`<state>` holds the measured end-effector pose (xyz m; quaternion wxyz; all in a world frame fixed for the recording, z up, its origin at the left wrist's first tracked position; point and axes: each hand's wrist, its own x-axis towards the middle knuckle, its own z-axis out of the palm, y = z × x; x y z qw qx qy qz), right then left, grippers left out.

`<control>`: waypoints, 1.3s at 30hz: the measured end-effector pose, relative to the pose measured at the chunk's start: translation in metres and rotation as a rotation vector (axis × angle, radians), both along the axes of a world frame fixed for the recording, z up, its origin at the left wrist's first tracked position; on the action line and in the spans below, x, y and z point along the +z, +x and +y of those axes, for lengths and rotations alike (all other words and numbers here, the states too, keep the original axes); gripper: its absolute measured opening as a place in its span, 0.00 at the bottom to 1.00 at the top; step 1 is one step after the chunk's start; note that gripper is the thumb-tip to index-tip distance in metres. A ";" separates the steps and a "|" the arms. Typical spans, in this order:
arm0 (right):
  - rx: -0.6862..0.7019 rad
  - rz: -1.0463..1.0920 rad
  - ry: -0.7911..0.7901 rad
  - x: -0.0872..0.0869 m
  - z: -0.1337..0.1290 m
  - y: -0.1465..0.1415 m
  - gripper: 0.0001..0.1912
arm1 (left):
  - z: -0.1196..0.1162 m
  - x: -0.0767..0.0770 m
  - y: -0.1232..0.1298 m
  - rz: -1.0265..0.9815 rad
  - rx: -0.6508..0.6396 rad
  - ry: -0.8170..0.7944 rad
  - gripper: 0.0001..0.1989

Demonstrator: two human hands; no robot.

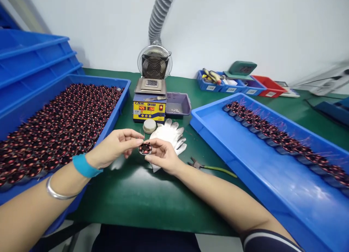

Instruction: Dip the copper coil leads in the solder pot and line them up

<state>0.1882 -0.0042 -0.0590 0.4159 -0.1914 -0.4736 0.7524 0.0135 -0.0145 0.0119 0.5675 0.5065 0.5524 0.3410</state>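
Observation:
Between my hands, above the green table, is a small round motor part [145, 148] with copper coils, a black frame and thin wires standing up. My right hand [163, 155] grips its rim between thumb and fingers. On the other side, my left hand [120, 145] pinches by thumb and forefinger at the thin wires; whether a wire lies between the fingertips is too small to tell. White gloves [170, 134] lie just behind my right hand. Near them stand a small round tin [149, 126] and a yellow-and-blue soldering unit [148, 108] with red digits.
A blue tray [124, 85] full of coil parts fills the left. Another blue tray [215, 146] on the right holds rows of them. Green-handled pliers [218, 168] lie between. Behind are a purple bin [185, 103], small blue bins [229, 88], a red bin [267, 85] and a hose [160, 16].

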 end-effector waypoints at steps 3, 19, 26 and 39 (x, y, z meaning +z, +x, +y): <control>0.051 0.007 -0.001 -0.002 -0.002 0.000 0.22 | 0.002 -0.002 -0.002 -0.032 -0.025 0.003 0.13; 0.074 -0.135 0.022 0.004 -0.013 -0.001 0.24 | 0.012 0.005 -0.006 -0.214 0.257 0.039 0.18; 0.075 -0.132 0.017 0.001 -0.012 -0.001 0.23 | 0.001 0.001 0.003 -0.011 -0.143 -0.006 0.12; 0.076 -0.159 -0.035 0.005 -0.011 0.001 0.24 | 0.012 0.007 -0.008 -0.015 0.011 0.054 0.16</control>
